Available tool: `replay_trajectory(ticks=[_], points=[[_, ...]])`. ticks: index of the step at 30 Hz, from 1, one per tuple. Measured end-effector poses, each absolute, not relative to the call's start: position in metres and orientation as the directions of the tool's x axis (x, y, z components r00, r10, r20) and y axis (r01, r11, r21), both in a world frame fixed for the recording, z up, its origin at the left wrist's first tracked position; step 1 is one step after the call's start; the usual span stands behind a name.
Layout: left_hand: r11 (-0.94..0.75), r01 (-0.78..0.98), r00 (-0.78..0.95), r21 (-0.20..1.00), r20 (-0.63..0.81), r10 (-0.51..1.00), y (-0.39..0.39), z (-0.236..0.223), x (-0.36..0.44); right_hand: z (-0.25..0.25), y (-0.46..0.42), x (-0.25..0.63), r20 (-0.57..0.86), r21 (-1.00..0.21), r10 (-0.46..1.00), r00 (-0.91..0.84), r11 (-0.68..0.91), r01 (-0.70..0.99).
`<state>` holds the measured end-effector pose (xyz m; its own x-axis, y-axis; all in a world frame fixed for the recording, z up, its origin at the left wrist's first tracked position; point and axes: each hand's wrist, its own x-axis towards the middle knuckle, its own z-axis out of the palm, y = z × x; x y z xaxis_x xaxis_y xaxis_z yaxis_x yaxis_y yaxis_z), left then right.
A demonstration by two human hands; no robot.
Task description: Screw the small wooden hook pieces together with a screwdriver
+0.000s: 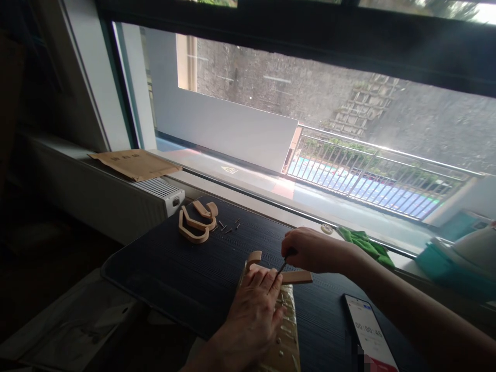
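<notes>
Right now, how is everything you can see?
Left hand, resting on wooden piece
Right hand, closed around thin tool
Thin tool, tilted
Curved wooden pieces, lying loose
Screws, scattered
Phone, face up, screen lit
Green cloth, crumpled
Envelope, lying flat

On worktop point(155, 263): I log hooks point(194, 235) left, screws point(228, 226) beside them, phone point(370, 330) right, envelope point(135, 163) beyond, on radiator point(158, 190).

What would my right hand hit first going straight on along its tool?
Probably the wooden piece, by the fingertips of your left hand, judging by how the tool slants; its tip's depth is unclear.
</notes>
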<state>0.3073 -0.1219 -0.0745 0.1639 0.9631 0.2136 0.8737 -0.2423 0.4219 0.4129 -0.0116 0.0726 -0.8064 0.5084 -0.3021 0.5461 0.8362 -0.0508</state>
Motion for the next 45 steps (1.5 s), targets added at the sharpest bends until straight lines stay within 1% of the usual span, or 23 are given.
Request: replay_trajectory(ticks=[3, 6, 8, 13, 18, 21, 25, 29, 37, 39, 43, 45], points=[[-0.256, 0.875, 0.169, 0.410, 0.236, 0.957, -0.121, -0.079, 0.307, 0.071, -0.011, 0.415, -0.306, -0.051, 0.551, -0.776, 0.805, 0.591], [-0.267, 0.880, 0.174, 0.392, 0.258, 0.951, -0.120, -0.083, 0.307, 0.074, -0.015, 0.416, -0.294, -0.024, 0.596, -0.747, 0.777, 0.630], [-0.262, 0.886, 0.171, 0.384, 0.254, 0.952, -0.120, -0.082, 0.307, 0.077, -0.019, 0.417, -0.294, -0.010, 0.592, -0.750, 0.783, 0.622], [-0.255, 0.886, 0.163, 0.387, 0.255, 0.953, -0.121, -0.075, 0.307, 0.079, -0.028, 0.412, -0.269, 0.044, 0.525, -0.807, 0.844, 0.535], [-0.258, 0.883, 0.165, 0.393, 0.255, 0.953, -0.122, -0.078, 0.307, 0.077, -0.031, 0.410, -0.261, 0.081, 0.583, -0.769, 0.808, 0.584], [-0.262, 0.885, 0.172, 0.385, 0.252, 0.952, -0.123, -0.079, 0.306, 0.079, -0.030, 0.414, -0.268, 0.065, 0.605, -0.750, 0.788, 0.612], [-0.262, 0.888, 0.176, 0.377, 0.248, 0.953, -0.124, -0.078, 0.306, 0.080, -0.027, 0.419, -0.281, 0.014, 0.556, -0.782, 0.817, 0.576], [-0.267, 0.890, 0.181, 0.368, 0.252, 0.951, -0.122, -0.077, 0.307, 0.076, -0.021, 0.418, -0.270, -0.001, 0.526, -0.806, 0.837, 0.547], [-0.270, 0.891, 0.178, 0.365, 0.267, 0.947, -0.122, -0.079, 0.306, 0.075, -0.014, 0.414, -0.297, 0.011, 0.608, -0.736, 0.773, 0.634], [-0.272, 0.892, 0.180, 0.360, 0.268, 0.946, -0.123, -0.079, 0.306, 0.079, -0.016, 0.415, -0.296, 0.016, 0.592, -0.750, 0.788, 0.616], [-0.266, 0.896, 0.177, 0.357, 0.263, 0.948, -0.122, -0.078, 0.307, 0.081, -0.022, 0.414, -0.286, 0.021, 0.504, -0.815, 0.854, 0.520], [-0.260, 0.895, 0.175, 0.362, 0.252, 0.952, -0.121, -0.078, 0.307, 0.081, -0.026, 0.411, -0.290, 0.035, 0.482, -0.827, 0.869, 0.494]])
